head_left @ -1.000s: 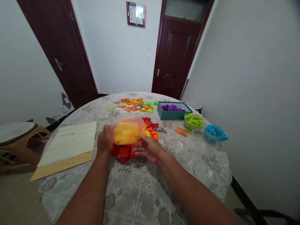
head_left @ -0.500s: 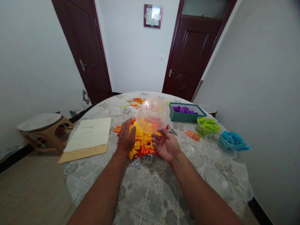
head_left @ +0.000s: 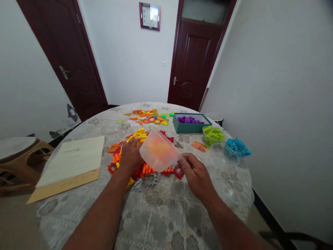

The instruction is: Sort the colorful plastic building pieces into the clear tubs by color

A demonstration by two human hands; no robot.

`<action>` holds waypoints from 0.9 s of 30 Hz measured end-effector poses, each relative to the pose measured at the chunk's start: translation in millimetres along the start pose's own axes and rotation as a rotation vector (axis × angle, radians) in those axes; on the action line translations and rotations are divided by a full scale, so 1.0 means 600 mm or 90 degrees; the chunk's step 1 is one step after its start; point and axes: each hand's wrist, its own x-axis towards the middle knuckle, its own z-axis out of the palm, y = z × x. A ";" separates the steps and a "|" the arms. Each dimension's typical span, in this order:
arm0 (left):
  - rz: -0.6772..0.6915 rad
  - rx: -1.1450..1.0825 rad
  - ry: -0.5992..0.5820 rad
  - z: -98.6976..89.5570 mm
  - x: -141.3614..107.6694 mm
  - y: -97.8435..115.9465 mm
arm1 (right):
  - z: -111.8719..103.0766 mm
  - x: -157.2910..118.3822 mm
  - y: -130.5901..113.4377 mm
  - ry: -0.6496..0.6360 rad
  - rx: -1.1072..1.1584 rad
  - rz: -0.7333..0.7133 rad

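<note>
My right hand [head_left: 195, 173] grips the rim of a translucent plastic bowl [head_left: 159, 151], thumb against fingers. The bowl is tipped on its side above a heap of toy building pieces, and their colours show through its wall. My left hand [head_left: 130, 155] rests on the left of the heap, fingers apart over the yellow building pieces [head_left: 139, 133]. Around it lie orange pieces [head_left: 113, 148], red pieces [head_left: 178, 172] and grey pieces [head_left: 152, 179]. The bowl hides the middle of the heap.
A green box [head_left: 188, 128] of purple pieces stands at the back right. Nearby are a tub of lime pieces [head_left: 213, 133], blue pieces [head_left: 238, 147] and clear lids [head_left: 231, 185]. Mixed pieces [head_left: 148, 117] lie scattered farther back. Paper sheets [head_left: 75, 154] lie left.
The bowl, upside down over the heap before, has tilted onto its side and come lower. My right hand has turned over and holds its rim. The view has swung right.
</note>
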 end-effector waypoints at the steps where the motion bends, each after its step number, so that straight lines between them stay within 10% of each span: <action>1: -0.018 -0.058 0.017 -0.006 0.006 0.000 | -0.001 0.001 -0.004 -0.004 -0.059 -0.027; 5: -0.231 -0.378 0.121 -0.053 0.020 0.020 | -0.010 0.027 -0.027 0.005 -0.246 -0.172; 9: -0.354 -0.739 -0.041 -0.105 0.016 0.042 | -0.011 0.067 -0.051 -0.079 -0.423 -0.307; 17: -0.518 -0.840 -0.123 -0.125 0.001 0.036 | 0.001 0.130 -0.073 -0.293 -0.467 -0.400; 27: -0.573 -0.916 -0.033 -0.103 0.006 0.027 | -0.131 0.202 -0.117 -0.219 -0.557 -0.109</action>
